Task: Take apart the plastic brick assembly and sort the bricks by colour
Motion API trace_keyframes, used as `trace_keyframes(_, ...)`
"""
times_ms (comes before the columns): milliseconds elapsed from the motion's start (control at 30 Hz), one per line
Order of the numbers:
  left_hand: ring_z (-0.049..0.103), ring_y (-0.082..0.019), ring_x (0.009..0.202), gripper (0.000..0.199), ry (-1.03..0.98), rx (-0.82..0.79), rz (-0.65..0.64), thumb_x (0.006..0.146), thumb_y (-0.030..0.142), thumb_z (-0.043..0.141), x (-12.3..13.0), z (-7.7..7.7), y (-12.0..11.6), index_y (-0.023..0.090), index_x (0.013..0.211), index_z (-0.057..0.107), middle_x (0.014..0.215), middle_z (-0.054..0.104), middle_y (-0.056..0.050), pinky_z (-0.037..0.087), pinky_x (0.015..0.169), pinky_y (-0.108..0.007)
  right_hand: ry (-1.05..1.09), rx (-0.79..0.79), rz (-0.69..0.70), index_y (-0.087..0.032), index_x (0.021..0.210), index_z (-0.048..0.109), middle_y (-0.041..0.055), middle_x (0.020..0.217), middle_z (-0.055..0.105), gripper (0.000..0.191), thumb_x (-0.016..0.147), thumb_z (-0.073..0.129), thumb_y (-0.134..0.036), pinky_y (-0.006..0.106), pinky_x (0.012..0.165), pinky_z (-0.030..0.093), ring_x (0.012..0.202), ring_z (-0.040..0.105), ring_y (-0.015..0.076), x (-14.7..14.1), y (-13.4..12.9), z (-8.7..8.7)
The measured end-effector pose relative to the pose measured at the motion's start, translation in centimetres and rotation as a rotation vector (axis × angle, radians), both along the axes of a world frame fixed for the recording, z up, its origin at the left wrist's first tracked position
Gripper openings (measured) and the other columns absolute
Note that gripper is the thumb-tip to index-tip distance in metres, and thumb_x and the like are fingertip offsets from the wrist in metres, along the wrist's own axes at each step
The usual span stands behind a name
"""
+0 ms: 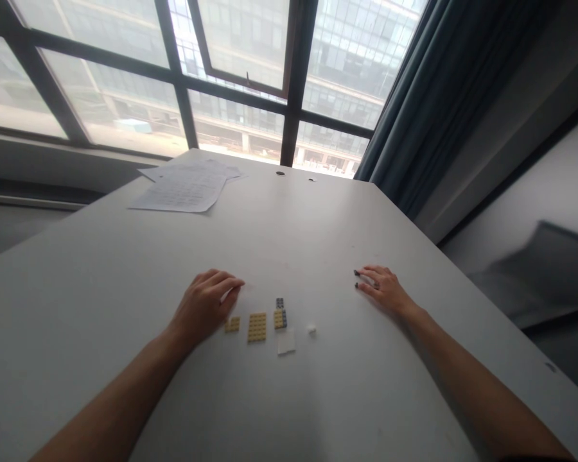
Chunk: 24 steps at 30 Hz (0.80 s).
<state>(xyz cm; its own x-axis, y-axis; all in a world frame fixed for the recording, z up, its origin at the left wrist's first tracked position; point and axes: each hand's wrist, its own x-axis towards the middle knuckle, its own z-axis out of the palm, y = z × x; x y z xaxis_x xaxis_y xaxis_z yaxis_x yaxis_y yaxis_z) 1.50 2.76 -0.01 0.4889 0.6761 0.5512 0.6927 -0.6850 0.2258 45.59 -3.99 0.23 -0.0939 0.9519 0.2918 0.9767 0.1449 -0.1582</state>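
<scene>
My left hand [209,300] lies palm down on the white table, its fingers loosely stretched and holding nothing visible. Close to its thumb side is a small tan building-brick plate [232,325], partly covered by the hand. A larger tan plate [257,327] lies to the right. Beyond it a small tan plate [278,319] adjoins dark grey-blue studded pieces [280,303]. Nearer me are a flat white plate [286,342] and a tiny white brick [311,330]. Farther right, the spread fingertips of my right hand [383,285] touch or nearly touch two small dark pieces [356,279].
Printed paper sheets [178,192] lie at the far left of the table [308,237]. Two small round fittings sit near its back edge. Behind it are large framed windows [245,122], with a dark blue curtain [414,122] on the right.
</scene>
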Motion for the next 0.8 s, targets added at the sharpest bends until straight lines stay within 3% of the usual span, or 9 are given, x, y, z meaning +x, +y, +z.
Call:
trace_keyframes(133,0.061,-0.02,0.086,0.023,0.009,-0.003,0.005,0.086,0.025,0.048,0.0,0.0,0.0,0.022,0.09,0.071,0.09,0.072,-0.004,0.044,0.084,-0.035,0.014,0.023,0.013,-0.025,0.113,0.066,0.0093,0.121,0.063,0.041,0.088,0.049,-0.053,0.047,0.097,0.041,0.115,0.054,0.0269,1.1,-0.9,-0.1)
trace_keyframes(267,0.061,-0.02,0.087,0.024,0.018,-0.002,0.004,0.087,0.025,0.047,0.0,0.2,-0.1,0.021,0.09,0.071,0.09,0.072,-0.005,0.044,0.084,-0.035,0.051,0.085,0.023,-0.022,0.116,0.064,0.0107,0.124,0.06,0.043,0.089,0.048,-0.052,0.048,0.099,0.04,0.117,0.052,0.0277,-0.3,-1.4,0.5)
trace_keyframes(433,0.061,-0.02,0.085,0.025,0.004,-0.018,0.007,0.087,0.026,0.047,0.1,0.3,-0.2,0.022,0.089,0.071,0.088,0.072,-0.005,0.045,0.083,-0.035,0.086,0.103,0.14,-0.022,0.122,0.059,0.0121,0.122,0.059,0.041,0.09,0.05,-0.047,0.046,0.099,0.04,0.115,0.051,0.0273,-6.0,-1.7,2.0)
trace_keyframes(633,0.061,-0.02,0.085,0.024,-0.012,-0.024,0.006,0.085,0.025,0.048,0.0,0.1,-0.1,0.022,0.089,0.072,0.089,0.072,-0.005,0.045,0.083,-0.035,0.073,-0.05,0.354,-0.024,0.127,0.055,0.0108,0.126,0.056,0.047,0.089,0.051,-0.052,0.044,0.102,0.036,0.12,0.045,0.0258,-14.4,-2.3,2.9)
trace_keyframes(800,0.06,-0.02,0.086,0.025,0.005,-0.019,-0.004,0.087,0.025,0.046,0.0,0.2,-0.1,0.022,0.09,0.071,0.089,0.071,-0.005,0.044,0.083,-0.035,0.05,-0.118,0.445,-0.026,0.128,0.054,0.0085,0.13,0.053,0.051,0.089,0.047,-0.058,0.043,0.104,0.032,0.122,0.041,0.0248,-17.9,-1.8,2.8)
